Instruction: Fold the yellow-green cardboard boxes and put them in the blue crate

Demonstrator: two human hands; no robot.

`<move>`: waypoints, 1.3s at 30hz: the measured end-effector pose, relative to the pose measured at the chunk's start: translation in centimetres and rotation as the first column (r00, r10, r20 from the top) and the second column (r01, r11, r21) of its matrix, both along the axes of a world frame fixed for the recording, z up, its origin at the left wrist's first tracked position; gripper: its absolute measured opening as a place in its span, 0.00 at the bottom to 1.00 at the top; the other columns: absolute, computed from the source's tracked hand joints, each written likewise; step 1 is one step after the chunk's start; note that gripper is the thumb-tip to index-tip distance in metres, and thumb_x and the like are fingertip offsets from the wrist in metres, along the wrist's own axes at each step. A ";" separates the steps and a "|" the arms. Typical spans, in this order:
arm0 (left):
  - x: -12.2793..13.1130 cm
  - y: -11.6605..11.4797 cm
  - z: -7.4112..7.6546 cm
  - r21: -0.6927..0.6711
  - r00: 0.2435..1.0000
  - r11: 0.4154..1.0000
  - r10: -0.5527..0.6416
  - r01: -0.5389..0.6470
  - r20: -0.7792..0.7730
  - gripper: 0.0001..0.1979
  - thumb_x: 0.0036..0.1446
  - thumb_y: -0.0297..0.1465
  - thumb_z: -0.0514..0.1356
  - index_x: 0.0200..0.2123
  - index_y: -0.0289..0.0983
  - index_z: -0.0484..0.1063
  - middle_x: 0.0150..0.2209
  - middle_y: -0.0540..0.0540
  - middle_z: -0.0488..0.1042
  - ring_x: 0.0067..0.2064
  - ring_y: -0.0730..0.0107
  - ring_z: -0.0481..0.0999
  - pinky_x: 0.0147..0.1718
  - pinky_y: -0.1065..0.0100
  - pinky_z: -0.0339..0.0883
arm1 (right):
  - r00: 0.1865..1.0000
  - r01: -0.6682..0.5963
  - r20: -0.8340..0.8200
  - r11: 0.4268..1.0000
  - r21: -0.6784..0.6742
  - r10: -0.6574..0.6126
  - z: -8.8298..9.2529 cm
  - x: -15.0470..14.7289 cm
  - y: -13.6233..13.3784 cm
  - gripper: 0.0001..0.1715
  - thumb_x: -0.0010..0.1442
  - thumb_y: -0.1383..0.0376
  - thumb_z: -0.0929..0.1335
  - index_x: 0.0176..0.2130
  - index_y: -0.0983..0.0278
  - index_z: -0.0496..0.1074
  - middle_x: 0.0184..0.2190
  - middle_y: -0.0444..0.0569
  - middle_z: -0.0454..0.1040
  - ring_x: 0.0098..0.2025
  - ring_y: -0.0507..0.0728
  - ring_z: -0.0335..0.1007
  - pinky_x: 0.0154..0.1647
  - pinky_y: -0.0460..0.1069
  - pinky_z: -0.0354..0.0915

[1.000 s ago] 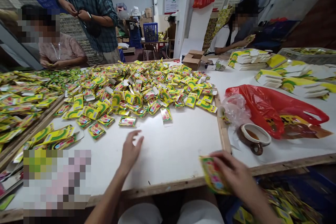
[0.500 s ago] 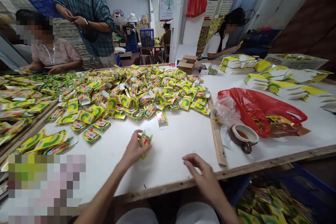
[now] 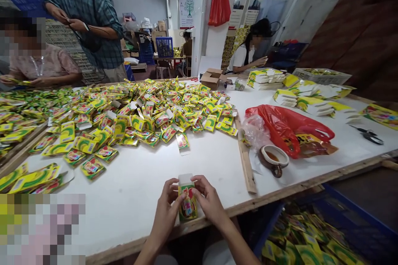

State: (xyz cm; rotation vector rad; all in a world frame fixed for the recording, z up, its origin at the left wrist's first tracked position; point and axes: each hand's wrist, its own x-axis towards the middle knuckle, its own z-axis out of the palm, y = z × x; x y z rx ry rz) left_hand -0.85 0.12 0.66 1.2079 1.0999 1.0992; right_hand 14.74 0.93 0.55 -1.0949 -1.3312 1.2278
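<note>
A small yellow-green printed carton (image 3: 188,207) is held upright between my two hands at the table's front edge. Its white end flap (image 3: 185,179) stands up at the top. My left hand (image 3: 169,205) grips the carton's left side, thumb across the front. On the right side, my right hand (image 3: 208,199) pinches it with thumb and fingers. Beyond them, a single carton (image 3: 183,143) with its flap out lies in front of a large pile of similar cartons (image 3: 149,112).
A wooden strip (image 3: 247,161) runs along the right. Past it are a brown cup (image 3: 273,159) of liquid, a red plastic bag (image 3: 289,124), scissors (image 3: 368,134) and stacked flat cartons (image 3: 311,101). A blue crate (image 3: 351,219) of packets sits below. Several people work around.
My left hand has brought the carton down and right to the table edge. My right hand has moved left and taken hold of it too. The view has turned right.
</note>
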 end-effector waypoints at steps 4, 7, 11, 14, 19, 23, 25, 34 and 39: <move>-0.7 0.3 0.1 0.009 0.992 0.999 -0.043 0.044 -0.118 0.09 0.57 0.37 0.57 0.38 0.38 0.68 0.31 0.48 0.73 0.33 0.67 0.74 0.32 0.69 0.68 | 0.993 -0.056 0.103 0.998 0.004 0.055 0.1 0.2 0.7 0.06 0.59 0.64 0.65 0.35 0.62 0.71 0.32 0.46 0.75 0.36 0.57 0.72 0.40 0.50 0.67; -0.9 0.6 0.1 0.086 0.988 0.996 0.027 -0.014 -0.153 0.08 0.57 0.35 0.57 0.35 0.37 0.71 0.36 0.45 0.75 0.39 0.65 0.74 0.38 0.67 0.68 | 0.988 -0.017 0.154 0.998 0.054 0.008 0.3 -0.1 1.4 0.07 0.58 0.64 0.65 0.33 0.63 0.72 0.32 0.47 0.74 0.37 0.56 0.71 0.41 0.50 0.66; -0.7 0.6 0.3 0.114 0.990 0.988 0.109 -0.099 -0.084 0.09 0.56 0.33 0.57 0.40 0.38 0.70 0.40 0.44 0.75 0.43 0.64 0.75 0.43 0.65 0.68 | 0.996 0.037 0.084 0.995 0.090 -0.044 0.5 -0.5 1.5 0.08 0.58 0.66 0.65 0.40 0.62 0.71 0.34 0.47 0.74 0.39 0.56 0.71 0.42 0.50 0.66; -0.5 0.3 0.7 0.105 0.988 0.991 0.099 -0.087 -0.119 0.08 0.56 0.34 0.58 0.37 0.37 0.71 0.38 0.44 0.76 0.43 0.64 0.75 0.43 0.65 0.68 | 0.991 -0.020 0.135 0.989 0.148 0.000 0.8 -0.5 1.0 0.06 0.58 0.66 0.66 0.36 0.63 0.73 0.35 0.48 0.74 0.39 0.55 0.70 0.41 0.49 0.66; -0.2 0.0 1.4 0.076 0.982 0.991 0.124 -0.115 -0.141 0.09 0.54 0.36 0.60 0.35 0.36 0.73 0.37 0.43 0.77 0.41 0.64 0.75 0.42 0.65 0.68 | 0.983 0.028 0.177 0.986 0.164 -0.057 1.3 -0.8 0.6 0.06 0.58 0.65 0.66 0.33 0.64 0.73 0.33 0.48 0.73 0.36 0.55 0.69 0.38 0.48 0.65; 0.1 0.7 1.7 0.037 0.975 0.986 0.164 -0.160 -0.149 0.10 0.53 0.37 0.60 0.34 0.36 0.73 0.32 0.46 0.76 0.34 0.67 0.74 0.35 0.69 0.68 | 0.978 0.053 0.194 0.994 0.092 -0.070 1.8 -1.1 1.1 0.06 0.58 0.63 0.66 0.33 0.64 0.71 0.29 0.46 0.73 0.32 0.54 0.68 0.35 0.48 0.65; 0.2 1.0 1.6 0.033 0.974 0.985 0.174 -0.170 -0.142 0.10 0.53 0.37 0.60 0.31 0.35 0.73 0.30 0.47 0.75 0.33 0.68 0.73 0.33 0.70 0.67 | 0.980 0.047 0.189 0.997 0.066 -0.059 1.9 -1.0 1.3 0.07 0.58 0.62 0.66 0.31 0.64 0.71 0.27 0.45 0.72 0.30 0.54 0.67 0.33 0.47 0.64; 0.0 -0.5 0.8 0.015 0.990 0.993 0.116 -0.116 -0.081 0.11 0.54 0.37 0.60 0.34 0.36 0.76 0.36 0.43 0.78 0.40 0.62 0.76 0.42 0.64 0.69 | 0.997 0.021 0.074 0.999 0.025 -0.023 0.8 -1.3 0.1 0.11 0.58 0.59 0.67 0.31 0.64 0.71 0.29 0.47 0.74 0.33 0.56 0.71 0.36 0.49 0.67; 0.8 2.8 1.6 0.224 0.959 0.975 0.064 -0.001 -0.275 0.11 0.60 0.33 0.53 0.41 0.37 0.72 0.39 0.43 0.76 0.40 0.64 0.75 0.41 0.64 0.69 | 0.899 0.327 0.293 0.944 0.049 -0.327 3.5 7.0 -3.2 0.14 0.58 0.54 0.65 0.35 0.62 0.72 0.34 0.50 0.76 0.38 0.59 0.72 0.38 0.50 0.68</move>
